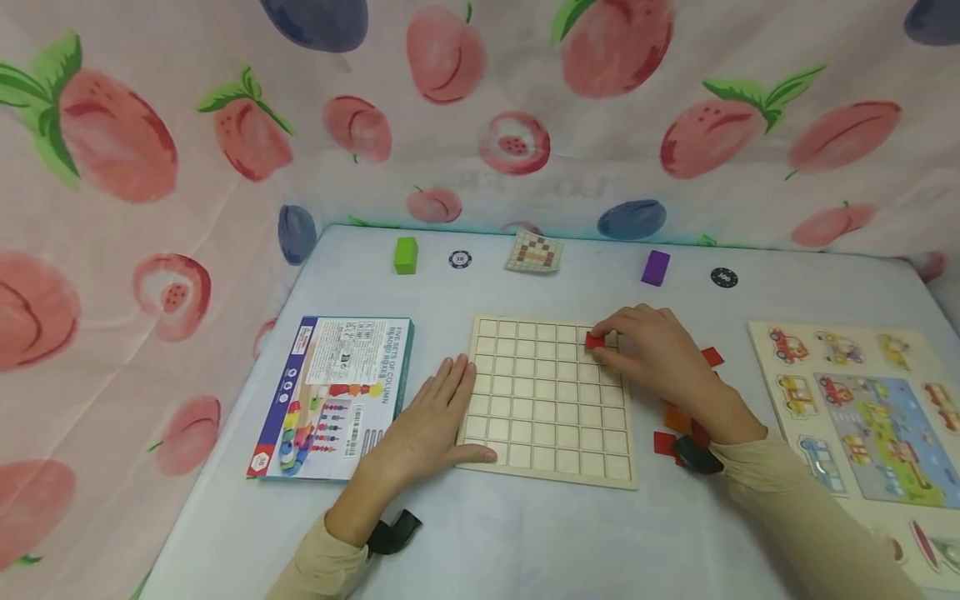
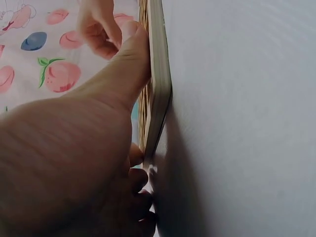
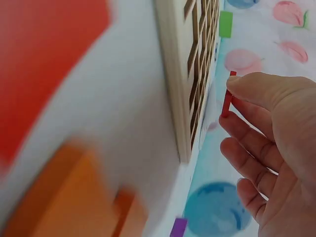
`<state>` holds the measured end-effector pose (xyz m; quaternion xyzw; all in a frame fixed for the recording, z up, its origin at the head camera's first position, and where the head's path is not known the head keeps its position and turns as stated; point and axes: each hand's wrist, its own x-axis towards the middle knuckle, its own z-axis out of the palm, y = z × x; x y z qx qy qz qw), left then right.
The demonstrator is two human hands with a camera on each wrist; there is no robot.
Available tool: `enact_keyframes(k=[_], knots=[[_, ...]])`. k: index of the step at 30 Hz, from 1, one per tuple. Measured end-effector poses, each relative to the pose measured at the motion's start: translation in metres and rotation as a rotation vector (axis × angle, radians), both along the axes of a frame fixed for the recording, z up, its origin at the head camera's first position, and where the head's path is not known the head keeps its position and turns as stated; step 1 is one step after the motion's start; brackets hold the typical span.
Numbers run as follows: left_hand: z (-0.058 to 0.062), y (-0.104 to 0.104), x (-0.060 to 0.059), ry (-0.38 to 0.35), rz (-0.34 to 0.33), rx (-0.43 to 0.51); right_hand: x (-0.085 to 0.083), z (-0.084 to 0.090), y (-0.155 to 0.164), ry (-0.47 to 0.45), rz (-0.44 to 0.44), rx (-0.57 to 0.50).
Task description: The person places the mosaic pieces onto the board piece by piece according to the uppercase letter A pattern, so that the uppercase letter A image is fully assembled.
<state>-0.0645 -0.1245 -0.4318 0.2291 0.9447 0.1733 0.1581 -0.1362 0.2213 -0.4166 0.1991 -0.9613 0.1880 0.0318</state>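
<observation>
Thumb and fingertips of the right hand [image 1: 654, 350] pinch a red tile [image 1: 593, 341] over the upper right squares of a wooden grid board [image 1: 545, 400]. The left hand [image 1: 422, 427] grips nothing: its fingers are stretched along the board's left edge, thumb held wide over the near left corner. Loose tiles [image 1: 663, 443], red and orange, lie by the right forearm. Left of the board is a picture box [image 1: 302, 375]; far right, a vehicle puzzle [image 1: 877, 417]. Across the back of the white table [image 1: 540, 533] are a green block [image 1: 405, 256], a chip [image 1: 461, 259], a pattern card [image 1: 534, 252], a purple block [image 1: 656, 268] and a black chip [image 1: 724, 277]. Fruit-printed cloth [image 1: 525, 75] hangs behind and to the left.
</observation>
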Motion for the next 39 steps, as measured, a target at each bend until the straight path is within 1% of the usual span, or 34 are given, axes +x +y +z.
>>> enact_keyframes(k=[7,12,16,22,29,32,35,39], knots=[[-0.001,0.001,0.0,0.001,0.013,0.01,-0.019,0.001,-0.028,-0.041,0.048,0.012],[-0.002,0.004,0.0,0.003,0.006,0.012,-0.028,0.001,-0.043,-0.061,0.059,0.052],[-0.003,0.007,-0.001,0.005,0.002,0.015,-0.032,0.001,-0.048,-0.071,0.064,0.099],[-0.005,0.012,0.0,0.018,0.004,0.015,-0.034,-0.001,-0.05,-0.057,0.071,0.105],[-0.008,0.016,0.0,0.032,-0.012,0.016,-0.034,-0.001,-0.045,-0.046,0.08,0.102],[-0.006,0.014,0.0,0.022,-0.012,0.008,-0.033,-0.002,-0.043,-0.053,0.102,0.095],[-0.002,0.009,0.001,0.004,0.003,0.0,-0.032,-0.002,-0.041,-0.065,0.128,0.079],[0.001,0.004,-0.001,-0.02,0.015,0.01,-0.031,-0.003,-0.039,-0.066,0.153,0.063]])
